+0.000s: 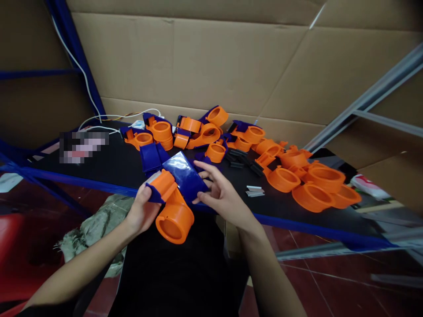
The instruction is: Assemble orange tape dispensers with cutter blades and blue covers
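Note:
My left hand (142, 210) is closed around an orange tape dispenser (174, 220) above the table's front edge. Its round ring hangs toward me, and a small blue piece and a light metal strip show by the left thumb. A glossy dark-blue plate (185, 176) lies against the dispenser's upper right side. My right hand (220, 193) grips that plate by its right edge, thumb below and index finger stretched along the top. Whether plate and dispenser are joined, I cannot tell.
Several orange-and-blue dispensers (161, 130) stand at the table's back. Plain orange bodies (312, 196) are heaped on the right. Blue plates (150, 157), black clips (239, 158) and metal strips (254, 191) lie on the black tabletop (114, 169). A cardboard wall (198, 61) rises behind.

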{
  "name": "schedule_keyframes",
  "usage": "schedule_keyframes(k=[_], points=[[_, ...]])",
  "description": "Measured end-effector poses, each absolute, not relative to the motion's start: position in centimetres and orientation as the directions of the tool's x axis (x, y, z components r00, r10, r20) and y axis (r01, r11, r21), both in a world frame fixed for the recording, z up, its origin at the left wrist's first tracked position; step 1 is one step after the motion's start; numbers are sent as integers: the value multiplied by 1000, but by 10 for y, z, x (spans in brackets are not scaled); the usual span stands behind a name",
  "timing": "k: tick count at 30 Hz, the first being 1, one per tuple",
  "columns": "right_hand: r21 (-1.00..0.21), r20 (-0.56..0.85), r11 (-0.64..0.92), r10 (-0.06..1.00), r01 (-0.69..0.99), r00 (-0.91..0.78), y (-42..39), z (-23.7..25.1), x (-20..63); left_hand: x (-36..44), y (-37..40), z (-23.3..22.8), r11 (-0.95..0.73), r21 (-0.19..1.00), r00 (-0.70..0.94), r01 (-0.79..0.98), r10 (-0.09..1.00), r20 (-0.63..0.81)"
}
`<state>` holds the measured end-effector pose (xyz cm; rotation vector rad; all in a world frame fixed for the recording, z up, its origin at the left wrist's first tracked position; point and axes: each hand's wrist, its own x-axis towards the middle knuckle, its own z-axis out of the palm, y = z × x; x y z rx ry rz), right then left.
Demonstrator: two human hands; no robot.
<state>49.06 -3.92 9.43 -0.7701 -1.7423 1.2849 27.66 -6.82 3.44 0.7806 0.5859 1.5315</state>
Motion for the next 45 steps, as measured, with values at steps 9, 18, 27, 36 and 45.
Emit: schedule_keyframes(k=[9,18,27,36,45], points=[[-836,470,524,837,162,-280,-54,106,501,272,-64,40,-26,877,387,-480,891,237],[-627,383,666,716,405,-584,-70,133,523,272,-67,41,15,968,596,-251,790,142],[-810,235,467,812,354,-534,-54,112,505,283,-70,45,61,877,355,-476,926,128],[-598,350,668,715,444,-605,-61,103,482,286,-68,42,-101,910,130,-402,977,166],[-569,374,684,710,456,-597,-47,91,475,283,-60,32,-31,898,50,-439,997,59]])
